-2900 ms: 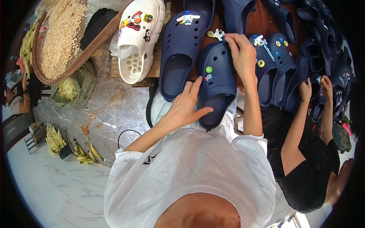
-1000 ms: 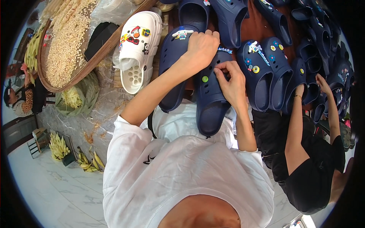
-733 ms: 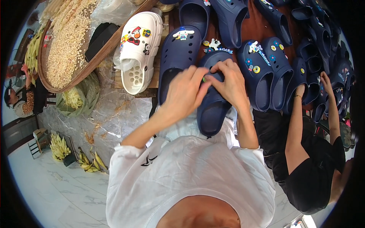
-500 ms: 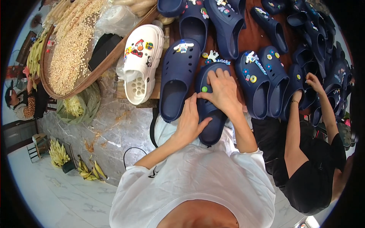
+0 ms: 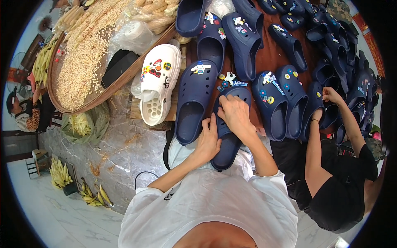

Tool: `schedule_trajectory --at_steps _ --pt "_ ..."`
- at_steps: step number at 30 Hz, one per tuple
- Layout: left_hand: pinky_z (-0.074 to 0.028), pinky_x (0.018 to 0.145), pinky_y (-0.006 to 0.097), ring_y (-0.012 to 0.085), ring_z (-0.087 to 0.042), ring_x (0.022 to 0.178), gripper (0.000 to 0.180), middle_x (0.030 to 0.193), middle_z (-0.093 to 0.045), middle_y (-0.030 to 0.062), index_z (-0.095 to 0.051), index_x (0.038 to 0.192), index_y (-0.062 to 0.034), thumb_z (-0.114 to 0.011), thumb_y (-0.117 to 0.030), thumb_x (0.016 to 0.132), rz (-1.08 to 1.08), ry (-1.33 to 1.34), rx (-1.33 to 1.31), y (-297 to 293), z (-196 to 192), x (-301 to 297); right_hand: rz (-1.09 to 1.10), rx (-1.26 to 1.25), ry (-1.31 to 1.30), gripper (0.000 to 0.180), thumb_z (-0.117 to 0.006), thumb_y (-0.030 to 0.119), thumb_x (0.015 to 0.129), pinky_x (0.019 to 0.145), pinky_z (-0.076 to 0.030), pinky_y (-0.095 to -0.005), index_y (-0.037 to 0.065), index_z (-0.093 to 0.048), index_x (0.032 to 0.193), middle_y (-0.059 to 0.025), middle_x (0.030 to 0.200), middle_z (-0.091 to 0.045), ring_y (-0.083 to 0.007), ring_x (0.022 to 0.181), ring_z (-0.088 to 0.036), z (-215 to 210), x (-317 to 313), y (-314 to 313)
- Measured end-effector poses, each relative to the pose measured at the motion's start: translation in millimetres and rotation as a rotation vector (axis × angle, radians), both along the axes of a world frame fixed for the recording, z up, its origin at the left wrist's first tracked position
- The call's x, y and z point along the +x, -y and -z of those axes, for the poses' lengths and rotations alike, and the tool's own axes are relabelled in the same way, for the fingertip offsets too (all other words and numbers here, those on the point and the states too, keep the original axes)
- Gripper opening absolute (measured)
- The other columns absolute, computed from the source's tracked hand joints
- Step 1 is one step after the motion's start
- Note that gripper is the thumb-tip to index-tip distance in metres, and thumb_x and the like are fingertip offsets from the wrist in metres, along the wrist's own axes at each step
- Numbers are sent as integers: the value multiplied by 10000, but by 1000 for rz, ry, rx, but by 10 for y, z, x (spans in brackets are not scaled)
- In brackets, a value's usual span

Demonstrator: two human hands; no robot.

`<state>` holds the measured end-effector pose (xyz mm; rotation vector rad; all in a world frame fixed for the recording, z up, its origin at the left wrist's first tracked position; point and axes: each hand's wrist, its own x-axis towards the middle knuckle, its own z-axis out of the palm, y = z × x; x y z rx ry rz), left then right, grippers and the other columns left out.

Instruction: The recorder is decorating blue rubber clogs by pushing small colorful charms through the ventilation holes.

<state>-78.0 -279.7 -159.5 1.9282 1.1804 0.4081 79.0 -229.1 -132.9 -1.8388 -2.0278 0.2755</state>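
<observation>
A navy blue clog [image 5: 226, 145] lies lengthwise at the table's near edge, its heel hanging over toward me. My left hand [image 5: 209, 140] grips its left side near the heel. My right hand [image 5: 235, 116] presses down on its perforated top, fingers bent over the holes. Small colourful charms [image 5: 228, 78] lie on the table just beyond its toe. Another navy clog [image 5: 194, 103] with a white figure charm sits right beside it on the left, and a white clog [image 5: 157, 89] with several charms lies further left.
Many navy clogs [image 5: 285, 99] cover the brown table to the right and behind. A second person in black [image 5: 339, 186] sits at my right, hand [image 5: 328, 96] among the clogs. A wide woven tray of grain [image 5: 82, 62] sits far left; corn cobs and bananas [image 5: 95, 196] lie on the marble floor.
My left hand reached to the far clogs, came back to the clog in front, and now grips its side. My right hand slid along the top. The view has tilted further over the table.
</observation>
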Motion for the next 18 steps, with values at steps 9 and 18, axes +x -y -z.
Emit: schedule_trajectory --at_steps 9,18 --pt "-508 938 510 539 -552 1103 908 1342 -338 308 -152 1526 95 -657 48 773 -24 23 82 2 51 13 -38 51 67 296 -812 211 753 706 -512 -458 9 -632 873 -156 864 -636 -363 848 -632 -132 21 1" --pt "-521 908 511 534 -559 1088 892 1332 -345 303 -173 1523 97 -658 31 776 -29 -10 37 -8 34 24 -52 -9 231 310 -780 303 793 699 -529 -424 16 -672 836 -141 867 -651 -317 846 -647 -12 55 5"
